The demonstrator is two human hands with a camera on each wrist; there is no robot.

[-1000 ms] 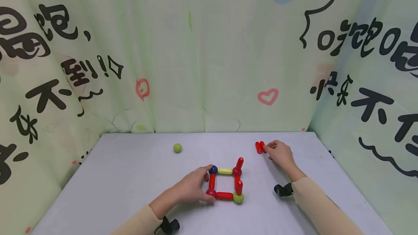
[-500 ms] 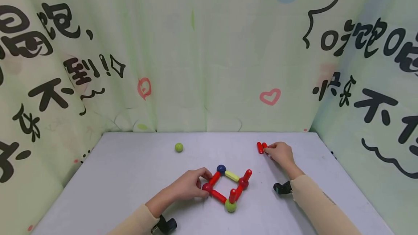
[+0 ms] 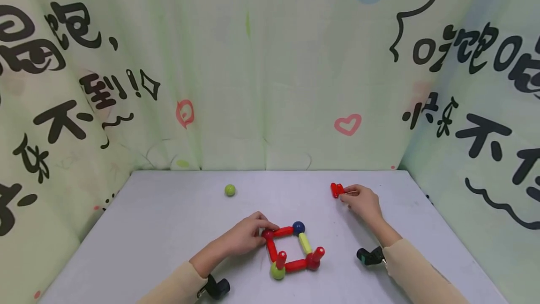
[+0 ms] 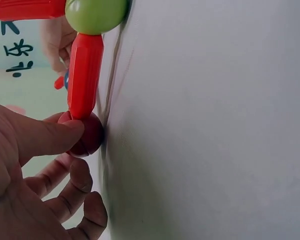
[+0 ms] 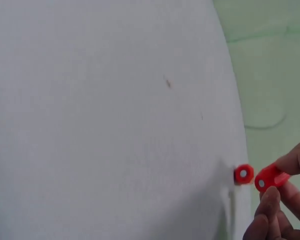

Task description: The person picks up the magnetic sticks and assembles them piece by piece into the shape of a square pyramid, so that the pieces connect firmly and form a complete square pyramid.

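In the head view a four-sided frame of magnetic rods and balls lies before me. It joins a blue ball (image 3: 298, 228), a yellow rod (image 3: 305, 243), a green ball (image 3: 277, 271), two dark red balls and red rods. Two more red rods stand up from its near corners. My left hand (image 3: 240, 236) pinches the far-left dark red ball (image 4: 92, 136) between thumb and fingers. Farther back on the right, my right hand (image 3: 363, 201) pinches a red magnetic rod (image 5: 267, 178). Close beside it is a second red magnetic rod (image 5: 243, 174), its silver end showing.
A loose green ball (image 3: 229, 190) sits toward the back left of the white table (image 3: 177, 201). Printed curtains (image 3: 261, 69) enclose the table at the back and both sides. A small camera (image 3: 370, 256) is strapped at each wrist.
The frame has turned clockwise: its blue ball went from far left to far right, the green one from near right to near left. My right hand stays by the two loose rods.
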